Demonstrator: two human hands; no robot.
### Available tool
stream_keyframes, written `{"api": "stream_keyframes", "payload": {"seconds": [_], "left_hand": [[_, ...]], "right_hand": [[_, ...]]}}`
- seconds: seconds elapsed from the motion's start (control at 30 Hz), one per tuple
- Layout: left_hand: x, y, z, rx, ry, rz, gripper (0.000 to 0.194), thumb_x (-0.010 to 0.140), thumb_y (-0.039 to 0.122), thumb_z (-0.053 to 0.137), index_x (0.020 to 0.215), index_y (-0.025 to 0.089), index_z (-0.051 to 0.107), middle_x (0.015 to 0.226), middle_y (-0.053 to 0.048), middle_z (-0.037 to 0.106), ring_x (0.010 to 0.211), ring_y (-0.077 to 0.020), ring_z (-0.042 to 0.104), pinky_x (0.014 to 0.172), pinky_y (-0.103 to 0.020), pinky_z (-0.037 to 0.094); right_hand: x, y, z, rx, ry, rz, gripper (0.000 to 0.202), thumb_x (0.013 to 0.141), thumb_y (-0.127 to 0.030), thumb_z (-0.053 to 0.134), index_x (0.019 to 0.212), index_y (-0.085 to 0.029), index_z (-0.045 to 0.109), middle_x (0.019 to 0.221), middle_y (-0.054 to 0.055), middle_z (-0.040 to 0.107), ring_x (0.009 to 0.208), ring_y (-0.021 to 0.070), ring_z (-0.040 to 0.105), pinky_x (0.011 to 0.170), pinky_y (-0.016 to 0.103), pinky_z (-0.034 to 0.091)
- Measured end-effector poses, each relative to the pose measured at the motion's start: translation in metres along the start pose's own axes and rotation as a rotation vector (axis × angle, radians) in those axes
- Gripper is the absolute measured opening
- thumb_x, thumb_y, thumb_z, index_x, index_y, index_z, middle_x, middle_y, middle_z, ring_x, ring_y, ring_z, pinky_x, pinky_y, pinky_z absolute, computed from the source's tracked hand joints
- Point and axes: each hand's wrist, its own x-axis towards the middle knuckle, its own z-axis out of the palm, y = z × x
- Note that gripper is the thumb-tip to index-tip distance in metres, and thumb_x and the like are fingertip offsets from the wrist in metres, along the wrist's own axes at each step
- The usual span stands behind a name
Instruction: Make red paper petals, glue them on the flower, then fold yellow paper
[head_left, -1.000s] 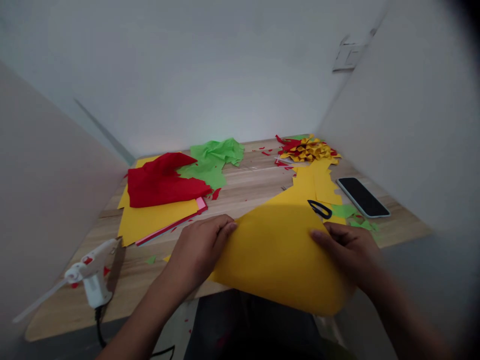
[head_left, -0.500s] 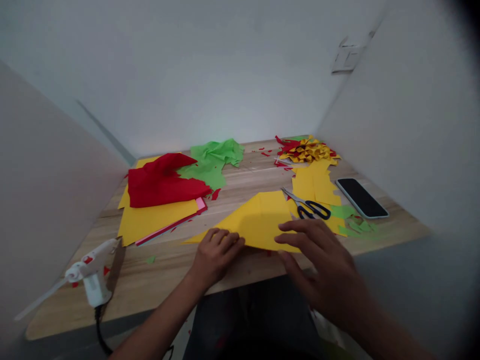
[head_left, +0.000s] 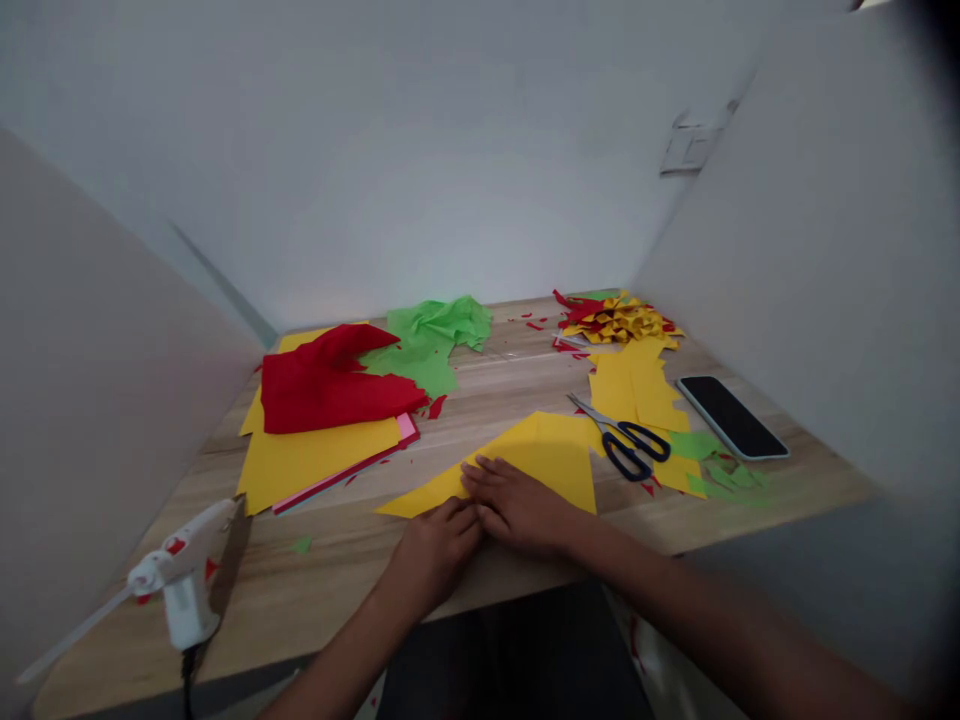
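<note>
A folded sheet of yellow paper [head_left: 551, 460] lies on the table before me, its long point toward the left. My left hand [head_left: 442, 545] pinches the paper's near edge, fingers curled. Flat across the sheet rests my right hand [head_left: 521, 505], fingers stretched out and pressing beside the left fingertips. Part of the near edge is hidden under both hands. Scissors [head_left: 626, 440] with dark handles lie just right of the sheet, blades pointing away to the left.
A white glue gun [head_left: 184, 575] stands at the left, its cord over the table edge. Red crepe paper [head_left: 334, 385], green crepe paper [head_left: 431, 335] and yellow sheets [head_left: 315, 465] lie behind. On the right are a phone [head_left: 731, 415], yellow cutouts [head_left: 637, 385] and folded yellow strips [head_left: 622, 318].
My right hand has come down and left, from hovering over the paper's right end to lying flat on it beside my left hand. The view has tilted up slightly.
</note>
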Motion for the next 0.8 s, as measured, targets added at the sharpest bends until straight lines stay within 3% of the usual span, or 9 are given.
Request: {"api": "stream_keyframes", "payload": {"seconds": [0.2, 0.37, 0.47, 0.57, 0.63, 0.7, 0.8], "left_hand": [[0.001, 0.003, -0.004, -0.042, 0.035, 0.009, 0.022, 0.090, 0.008, 0.054, 0.107, 0.018, 0.063, 0.103, -0.005, 0.075, 0.096, -0.0217, 0.067, 0.074, -0.034, 0.060], [0.001, 0.004, -0.001, -0.058, 0.081, 0.018, 0.023, 0.096, 0.013, 0.047, 0.110, 0.017, 0.065, 0.109, -0.006, 0.075, 0.099, -0.0213, 0.069, 0.078, -0.034, 0.061], [0.002, 0.007, -0.003, -0.097, 0.028, -0.047, 0.022, 0.096, 0.020, 0.050, 0.108, 0.020, 0.068, 0.117, -0.006, 0.073, 0.109, -0.0226, 0.066, 0.090, -0.039, 0.058], [-0.001, 0.012, -0.010, -0.121, -0.101, -0.196, 0.028, 0.093, 0.039, 0.056, 0.114, 0.024, 0.068, 0.138, -0.007, 0.061, 0.132, -0.0310, 0.052, 0.106, -0.056, 0.045], [-0.009, 0.013, -0.015, -0.109, -0.168, -0.273, 0.038, 0.092, 0.045, 0.056, 0.123, 0.025, 0.064, 0.149, -0.007, 0.050, 0.141, -0.0338, 0.040, 0.111, -0.061, 0.036], [-0.025, 0.011, -0.018, -0.080, -0.180, -0.318, 0.047, 0.092, 0.048, 0.054, 0.132, 0.024, 0.058, 0.154, -0.008, 0.043, 0.145, -0.0323, 0.034, 0.114, -0.058, 0.032], [-0.061, 0.005, -0.021, 0.012, -0.139, -0.389, 0.057, 0.092, 0.054, 0.051, 0.140, 0.022, 0.051, 0.156, -0.011, 0.040, 0.145, -0.0313, 0.034, 0.114, -0.054, 0.033]], "right_hand": [[0.003, 0.025, 0.010, -0.178, 0.125, 0.114, 0.064, 0.092, -0.028, 0.043, 0.149, -0.001, 0.036, 0.158, 0.018, 0.031, 0.148, 0.0268, 0.025, 0.123, 0.043, 0.018], [-0.001, 0.054, 0.006, -0.284, 0.248, 0.297, 0.070, 0.094, -0.038, 0.043, 0.149, 0.004, 0.033, 0.157, 0.023, 0.031, 0.147, 0.0320, 0.028, 0.122, 0.046, 0.021], [-0.005, 0.070, 0.000, -0.319, 0.278, 0.364, 0.075, 0.095, -0.048, 0.041, 0.150, 0.004, 0.032, 0.157, 0.024, 0.030, 0.147, 0.0331, 0.028, 0.122, 0.046, 0.021], [-0.006, 0.078, -0.001, -0.334, 0.293, 0.352, 0.075, 0.095, -0.050, 0.040, 0.150, 0.002, 0.033, 0.158, 0.023, 0.029, 0.147, 0.0319, 0.028, 0.121, 0.046, 0.021], [-0.005, 0.079, 0.000, -0.333, 0.307, 0.355, 0.075, 0.095, -0.050, 0.040, 0.150, 0.000, 0.033, 0.158, 0.023, 0.030, 0.147, 0.0312, 0.028, 0.121, 0.046, 0.021], [-0.005, 0.078, 0.000, -0.334, 0.301, 0.359, 0.075, 0.095, -0.051, 0.039, 0.150, 0.000, 0.034, 0.158, 0.023, 0.030, 0.147, 0.0310, 0.028, 0.121, 0.045, 0.021], [-0.005, 0.077, 0.000, -0.342, 0.284, 0.357, 0.076, 0.095, -0.051, 0.038, 0.150, 0.001, 0.033, 0.158, 0.022, 0.030, 0.147, 0.0310, 0.028, 0.122, 0.045, 0.020]]}}
